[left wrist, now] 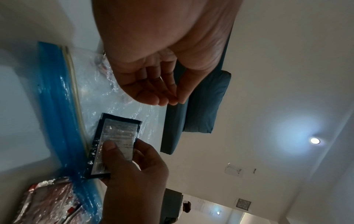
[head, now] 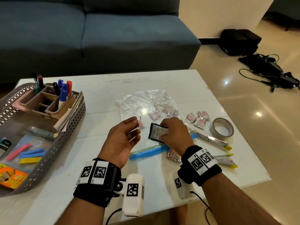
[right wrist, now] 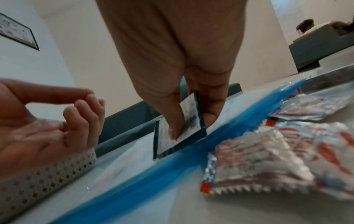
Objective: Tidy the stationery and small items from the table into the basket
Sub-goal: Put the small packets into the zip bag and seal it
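Note:
A flat dark blue packet [head: 156, 131] with a white label sits at the blue zip strip of a clear plastic bag [head: 146, 103] in mid-table. My right hand [head: 164, 135] pinches it, thumb on the label and fingers behind. In the right wrist view the packet [right wrist: 191, 115] tilts up off the table. My left hand [head: 125, 135] hovers just left of it, fingers loosely curled and empty. The grey lattice basket [head: 65, 132] stands at the table's left edge. Whether the packet lies inside the bag I cannot tell.
Several red-and-silver sachets [head: 197, 119] lie in and around the bag. Right of them are a tape roll [head: 222, 129], a metal tool [head: 211, 139] and yellow-tipped strips [head: 225, 159]. The basket holds an organiser with markers [head: 63, 93], papers, clips and an orange box [head: 11, 177].

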